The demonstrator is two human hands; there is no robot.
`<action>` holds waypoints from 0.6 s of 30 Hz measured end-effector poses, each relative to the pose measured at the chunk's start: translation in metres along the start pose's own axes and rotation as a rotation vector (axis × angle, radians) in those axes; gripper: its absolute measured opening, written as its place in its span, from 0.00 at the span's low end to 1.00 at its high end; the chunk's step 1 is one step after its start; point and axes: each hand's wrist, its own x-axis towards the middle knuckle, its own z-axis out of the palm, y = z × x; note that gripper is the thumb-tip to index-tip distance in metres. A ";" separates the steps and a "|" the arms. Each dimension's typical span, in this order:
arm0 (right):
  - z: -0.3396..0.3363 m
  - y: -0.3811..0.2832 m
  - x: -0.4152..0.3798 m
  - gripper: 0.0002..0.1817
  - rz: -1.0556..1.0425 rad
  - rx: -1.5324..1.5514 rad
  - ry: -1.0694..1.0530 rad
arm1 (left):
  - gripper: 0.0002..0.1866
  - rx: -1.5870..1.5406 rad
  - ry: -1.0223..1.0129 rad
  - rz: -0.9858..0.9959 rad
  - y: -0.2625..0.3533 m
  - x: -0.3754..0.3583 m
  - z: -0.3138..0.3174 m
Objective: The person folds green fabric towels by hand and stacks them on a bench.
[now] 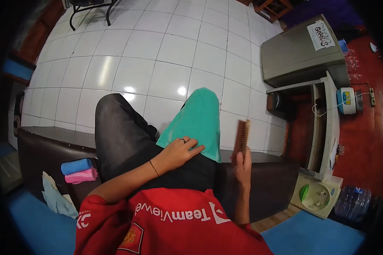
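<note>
A turquoise cloth [198, 114] is spread over my right thigh and knee. My left hand [181, 152] lies on the cloth's near edge, its fingers stretched out and partly spread; a dark ring is on one finger. To the right of that leg, my right hand [242, 163] is closed around the lower end of a brush [241, 135]. The brush points upward, apart from the cloth, with dark brown bristles on its left side and a lighter back. My left thigh [119, 127] is in dark trousers, with no cloth over it.
I sit on a dark brown padded bench [51, 144]. Folded blue and pink cloths [78, 170] lie on it at my left, near a pale blue cloth [57, 197]. A grey cabinet [302, 53], white shelf unit [330, 127] and water dispenser [317, 193] stand at right.
</note>
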 end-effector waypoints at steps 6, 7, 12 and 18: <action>0.029 -0.039 -0.013 0.31 -0.496 -0.494 -0.618 | 0.22 -0.007 -0.136 0.063 -0.011 -0.027 -0.023; 0.030 -0.037 -0.013 0.31 -0.495 -0.491 -0.619 | 0.21 0.016 -0.157 0.041 -0.010 -0.034 -0.023; 0.032 0.017 0.032 0.30 -0.743 -0.584 -0.509 | 0.25 -0.060 -0.173 0.036 0.011 -0.032 -0.032; 0.033 0.048 0.135 0.25 -0.447 -0.916 0.003 | 0.31 -0.042 -0.195 0.032 0.014 -0.022 -0.027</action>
